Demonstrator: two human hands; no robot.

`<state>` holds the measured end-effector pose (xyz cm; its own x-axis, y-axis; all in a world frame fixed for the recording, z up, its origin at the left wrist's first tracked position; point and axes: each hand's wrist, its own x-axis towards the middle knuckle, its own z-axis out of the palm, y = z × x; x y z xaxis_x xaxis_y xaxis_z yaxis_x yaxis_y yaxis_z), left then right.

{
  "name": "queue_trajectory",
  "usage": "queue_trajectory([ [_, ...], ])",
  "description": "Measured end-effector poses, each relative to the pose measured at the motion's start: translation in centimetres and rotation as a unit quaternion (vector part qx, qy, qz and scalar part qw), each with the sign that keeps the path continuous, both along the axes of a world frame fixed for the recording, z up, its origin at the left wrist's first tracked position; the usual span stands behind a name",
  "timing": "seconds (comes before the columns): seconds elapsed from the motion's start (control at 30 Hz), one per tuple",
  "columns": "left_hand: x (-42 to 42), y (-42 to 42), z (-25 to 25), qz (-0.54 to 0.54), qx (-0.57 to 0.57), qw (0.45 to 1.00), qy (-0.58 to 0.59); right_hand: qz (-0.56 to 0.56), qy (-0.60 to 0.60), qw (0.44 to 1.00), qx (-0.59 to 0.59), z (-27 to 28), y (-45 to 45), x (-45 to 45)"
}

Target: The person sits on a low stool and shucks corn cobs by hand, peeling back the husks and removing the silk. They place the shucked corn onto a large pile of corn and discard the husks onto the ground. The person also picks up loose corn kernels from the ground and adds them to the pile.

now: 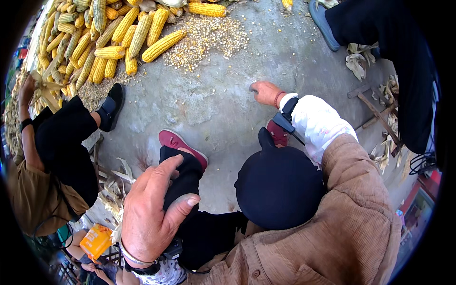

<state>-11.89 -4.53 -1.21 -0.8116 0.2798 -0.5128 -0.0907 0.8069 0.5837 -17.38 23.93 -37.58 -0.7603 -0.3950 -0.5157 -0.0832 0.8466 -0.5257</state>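
Observation:
My left hand [153,210] is raised close to the camera over my left leg, its fingers loosely bent and apart, holding nothing that shows. Reaching forward past my knee, my right hand [267,92] hangs above the concrete floor [213,117]; something small and dark shows at its fingertips, and I cannot tell whether it is held. Beyond both hands, loose corn kernels [210,39] lie scattered on the floor. A heap of husked corn cobs [124,30], mostly yellow, fills the upper left, and one yellow cob [164,45] rests at the edge of the kernels.
At the left sits a co-worker, whose hand [27,87] is on dry husks. Another person's dark trouser leg [381,32] and blue shoe [324,26] are at the upper right, near a wooden stool frame [379,115]. Dry husks [356,60] lie beside it. An orange bag [95,241] is at the lower left.

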Motion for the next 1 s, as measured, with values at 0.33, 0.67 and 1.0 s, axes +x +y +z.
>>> queue_trajectory([
  [0.33,-0.3,-0.4,-0.2,-0.011,0.001,1.000,-0.021,-0.022,0.151,0.986,-0.073,-2.9,-6.5,-4.2],
  [0.67,-0.4,-0.8,-0.4,-0.033,0.024,0.998,-0.048,-0.245,0.056,0.955,-0.155,-2.4,-12.6,-7.3],
  [1.0,-0.3,-1.9,-0.6,-0.031,0.019,0.998,-0.050,-0.081,0.165,0.983,-0.019,-3.1,-9.9,-10.3],
])
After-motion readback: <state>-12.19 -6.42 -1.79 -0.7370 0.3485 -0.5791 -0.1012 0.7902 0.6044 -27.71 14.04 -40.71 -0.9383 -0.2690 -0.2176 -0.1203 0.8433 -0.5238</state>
